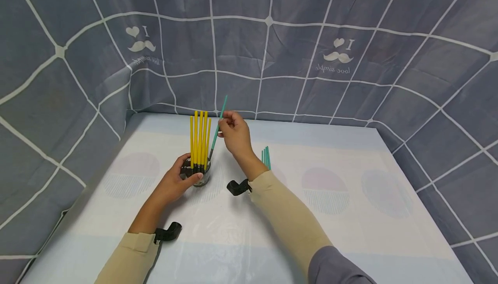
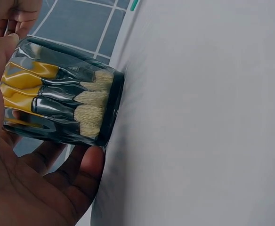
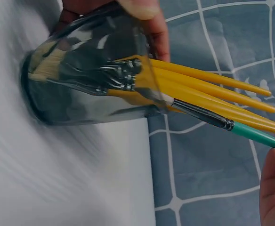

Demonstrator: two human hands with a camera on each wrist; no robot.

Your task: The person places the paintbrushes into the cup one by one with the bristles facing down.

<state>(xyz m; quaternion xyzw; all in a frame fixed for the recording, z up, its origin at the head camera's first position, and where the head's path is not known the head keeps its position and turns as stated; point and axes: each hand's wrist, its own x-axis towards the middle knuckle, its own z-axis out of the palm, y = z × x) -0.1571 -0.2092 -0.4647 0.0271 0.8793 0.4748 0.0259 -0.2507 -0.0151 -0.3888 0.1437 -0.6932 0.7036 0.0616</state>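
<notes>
A clear glass (image 2: 27,47) stands on the table with several yellow-handled paintbrushes (image 1: 200,139) in it, bristles down. My left hand (image 1: 177,182) grips the glass around its side, thumb toward me. Beside the yellow handles, my right hand (image 1: 236,135) pinches a green-handled paintbrush (image 3: 255,134) by its handle. That brush slants bristle end down, and its tip overlaps the glass rim in the right wrist view. Pale bristles (image 2: 91,115) of the yellow brushes press near the glass's base.
Several more green handles (image 1: 266,156) stick up behind my right forearm, their lower ends hidden by the sleeve. The white table (image 1: 241,240) has pale printed circles. A grey grid-patterned cloth (image 1: 241,55) hangs along the back and both sides.
</notes>
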